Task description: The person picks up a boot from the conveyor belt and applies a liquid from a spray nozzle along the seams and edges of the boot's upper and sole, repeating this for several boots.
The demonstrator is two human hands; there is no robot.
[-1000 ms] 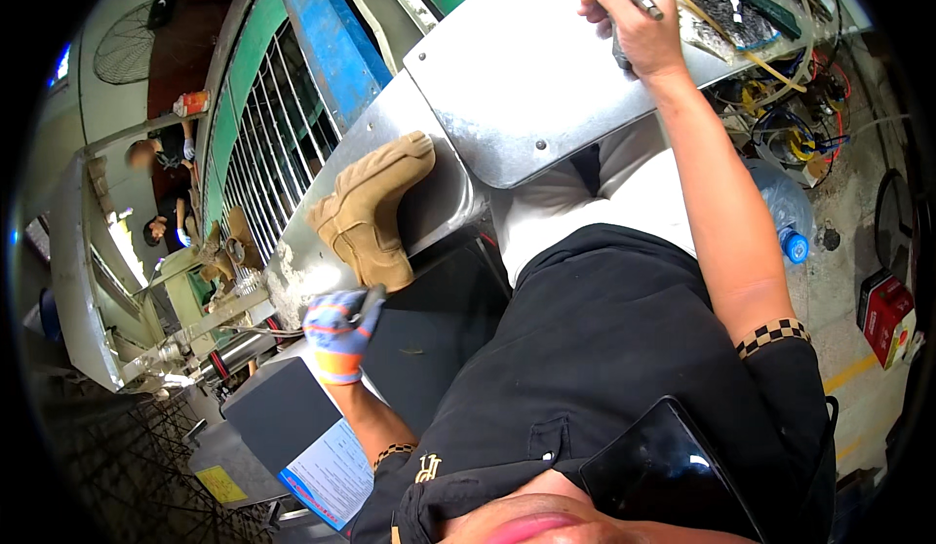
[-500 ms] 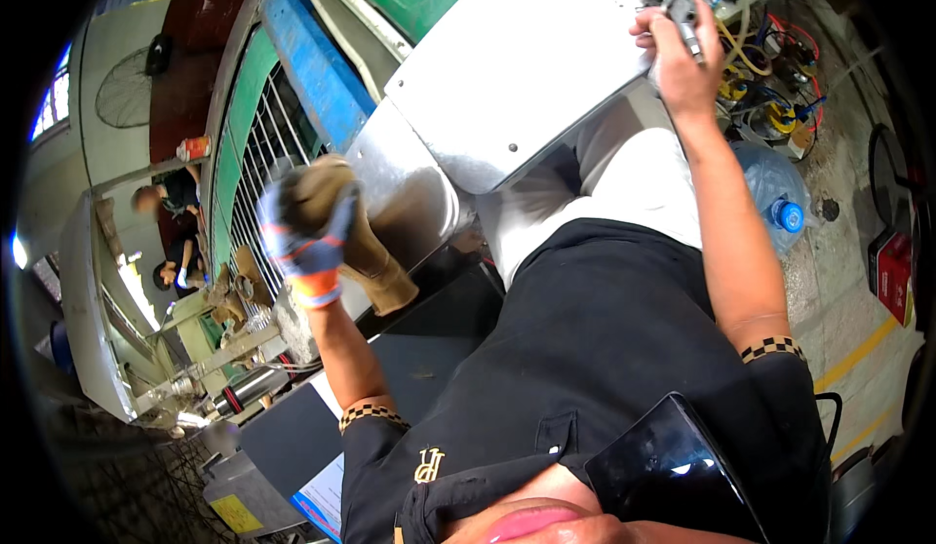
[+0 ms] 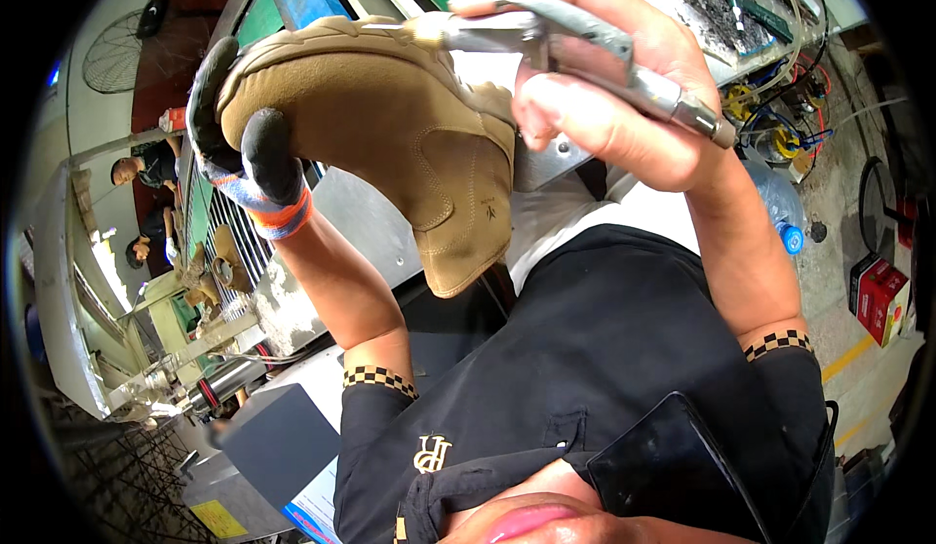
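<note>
Far off on my left, 2 people sit beside a green machine with a metal grille; nearer me, my left hand, in a dark glove with an orange and blue cuff, is closed round the tan suede boot, with the gloved thumb pressed against its side; I hold the boot up in front of me, on its side, its ankle opening hanging toward my black shirt; behind it lies a grey metal bench; my right hand, bare, is wrapped tight round a grey metal hand tool, fingers curled over its handles, and the tool's nose touches the boot's upper edge; a dark phone sits at my chest; farther right, on the floor, a clear water bottle with a blue cap, tangled cables and a red box.
</note>
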